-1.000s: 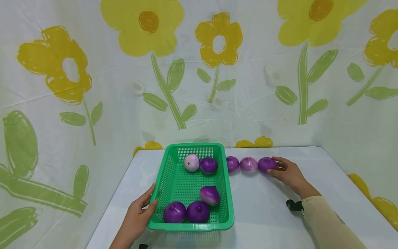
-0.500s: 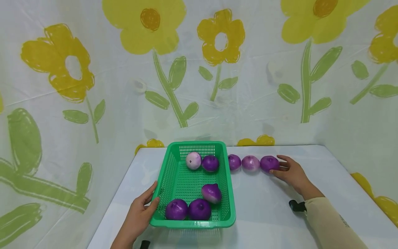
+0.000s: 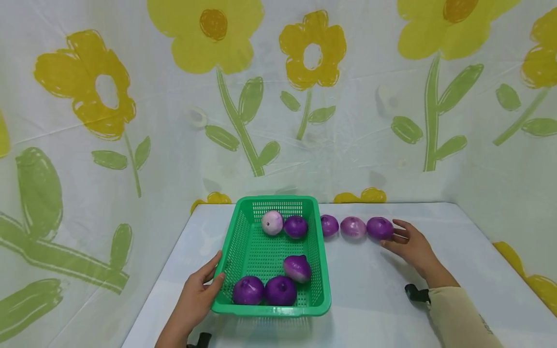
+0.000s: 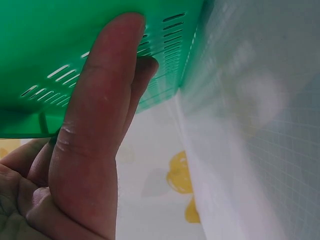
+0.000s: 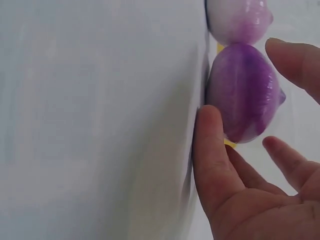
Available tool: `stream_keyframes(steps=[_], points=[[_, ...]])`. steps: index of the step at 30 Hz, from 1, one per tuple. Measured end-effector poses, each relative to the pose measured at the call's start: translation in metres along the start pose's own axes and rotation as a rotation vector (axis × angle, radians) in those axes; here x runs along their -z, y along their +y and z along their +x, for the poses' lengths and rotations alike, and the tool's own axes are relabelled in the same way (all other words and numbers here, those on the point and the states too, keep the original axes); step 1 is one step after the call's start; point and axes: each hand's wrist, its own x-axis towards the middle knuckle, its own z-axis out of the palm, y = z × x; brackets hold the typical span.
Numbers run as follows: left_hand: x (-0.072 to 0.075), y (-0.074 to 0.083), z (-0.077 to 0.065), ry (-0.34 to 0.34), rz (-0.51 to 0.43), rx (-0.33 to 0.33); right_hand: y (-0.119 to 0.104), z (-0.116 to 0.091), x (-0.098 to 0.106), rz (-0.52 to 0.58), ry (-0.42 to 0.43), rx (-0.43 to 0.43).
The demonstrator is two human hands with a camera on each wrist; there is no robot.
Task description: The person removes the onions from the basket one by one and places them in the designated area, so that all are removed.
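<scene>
White worktop [image 3: 365, 280] bears basket [image 3: 271, 311], apparently steadied at eight o'clock by straight-fingered left hand [image 3: 195, 291]; right hand [image 3: 414, 250], fingers apart, at three beside purple onion [image 3: 378, 227].

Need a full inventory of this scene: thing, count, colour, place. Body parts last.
Table: 1, white, under basket and onions
Cloth backdrop: 1, whitish with yellow flowers and green leaves, behind and at both sides
Basket: 1, green, on table, left of the onion row
Pale onion: 1, whitish lilac, basket's far end, left
Purple onions: 3, purple, in basket; one far end, two near end
Two-tone onion: 1, purple and white, basket's right side
Row onions: 3, purple with paler middle one, on table right of basket
Wrist devices: 2, black, one per wrist
Sleeve: 1, beige, right forearm
Left hand: 1, bare, touching basket's left side
Right hand: 1, bare, at the row's right end
</scene>
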Motion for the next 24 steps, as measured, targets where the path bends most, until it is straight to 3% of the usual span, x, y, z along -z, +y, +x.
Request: stream_keyframes(steps=[6, 17, 24], points=[[0.0009, 0.0003, 0.0001, 0.000, -0.007, 0.009, -0.0014, -0.0030, -0.0028, 0.025, 0.008, -0.006], [-0.0037, -0.0056, -0.0040, -0.027, -0.027, -0.016, -0.0014, -0.0055, 0.0012, -0.102, 0.016, 0.001], [0.0016, -0.0002, -0.0012, -0.031, 0.005, -0.030, -0.0018, -0.0032, -0.0012, -0.083, 0.011, -0.029]])
